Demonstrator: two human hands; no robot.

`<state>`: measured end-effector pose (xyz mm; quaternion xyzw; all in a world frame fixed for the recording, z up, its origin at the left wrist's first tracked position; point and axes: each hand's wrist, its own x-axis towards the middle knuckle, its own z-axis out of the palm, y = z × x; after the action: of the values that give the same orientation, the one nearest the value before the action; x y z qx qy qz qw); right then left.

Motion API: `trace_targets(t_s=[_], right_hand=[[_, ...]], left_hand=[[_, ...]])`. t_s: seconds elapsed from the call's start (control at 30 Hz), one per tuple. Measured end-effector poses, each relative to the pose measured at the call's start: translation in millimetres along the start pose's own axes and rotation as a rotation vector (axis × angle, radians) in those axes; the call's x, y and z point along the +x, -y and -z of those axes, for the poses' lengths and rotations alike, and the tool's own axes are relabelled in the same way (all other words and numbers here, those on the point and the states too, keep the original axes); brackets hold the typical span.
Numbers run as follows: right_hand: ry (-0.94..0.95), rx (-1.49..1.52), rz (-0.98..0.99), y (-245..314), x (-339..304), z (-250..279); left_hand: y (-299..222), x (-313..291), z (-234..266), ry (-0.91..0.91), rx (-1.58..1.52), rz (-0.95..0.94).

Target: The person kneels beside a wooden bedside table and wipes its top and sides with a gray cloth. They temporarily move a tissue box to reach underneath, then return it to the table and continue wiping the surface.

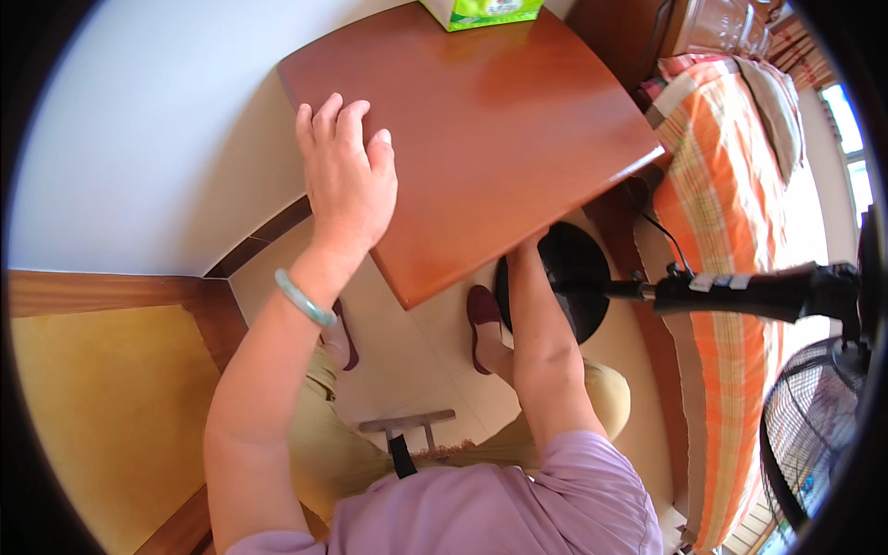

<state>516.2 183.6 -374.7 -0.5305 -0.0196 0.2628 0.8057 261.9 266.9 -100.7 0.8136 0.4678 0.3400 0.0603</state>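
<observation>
Seen from the head camera, a person in a lilac short-sleeved shirt (481, 509) worked at a glossy reddish-brown wooden table (499, 139), which stood just in front of the knees, beside a white wall (166, 139). The left hand (350, 180), above a pale green bangle (305, 298) at the wrist, was poised at the table's left side, its back to the camera. Its fingers were loosely spread and slightly bent, the thumb apart from them, with nothing in their grasp; whether the fingertips touched the wood could not be told.

The right forearm (546, 356) reached to the table's near edge, where the right hand passed out of sight beneath the top; the state of its fingers, and what they touched, could not be told.

A green-and-white printed box (486, 13), cut off by the frame, sat at the table's far edge, its print only partly in view. Pale stickers (721, 282) marked the black stand (777, 294) of a floor fan (805, 435) at right, their lettering too small to read. Beyond the stand lay an orange plaid bedspread (717, 213).
</observation>
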Motion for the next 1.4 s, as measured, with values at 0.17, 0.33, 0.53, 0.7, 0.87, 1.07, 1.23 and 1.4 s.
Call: trace_targets(t_s=[0.17,0.33,0.53,0.7,0.87,1.07,1.23,1.4], right_hand=[[-0.09,0.013,-0.258,-68.8,-19.2,22.3],[-0.212,-0.009,-0.454,-118.8,-63.0,56.4],[-0.305,-0.028,-0.62,-133.3,-136.8,59.4],[-0.298,0.116,-0.676,-125.7,-166.0,-21.8],[-0.282,0.241,-0.672,-78.1,-189.5,-98.3],[-0.252,0.308,-0.554,-8.4,-215.8,-93.2],[-0.247,0.135,-0.49,54.1,-228.1,-113.9],[-0.173,0.235,-0.35,65.0,-230.8,-104.5]], left_hand=[[-0.9,0.3,3.5,-0.009,-0.027,-0.026],[-1.3,-0.1,6.0,-0.013,-0.069,-0.038],[3.0,-0.4,0.9,-0.074,-0.077,-0.038],[-1.4,-1.4,-0.3,-0.093,-0.166,0.016],[2.3,-2.7,-1.2,-0.079,-0.147,0.039],[-1.5,-1.5,-1.0,-0.07,-0.156,0.075],[4.1,-2.4,-3.8,-0.061,-0.16,0.105],[0.2,-2.8,-5.3,-0.035,-0.147,0.071]])
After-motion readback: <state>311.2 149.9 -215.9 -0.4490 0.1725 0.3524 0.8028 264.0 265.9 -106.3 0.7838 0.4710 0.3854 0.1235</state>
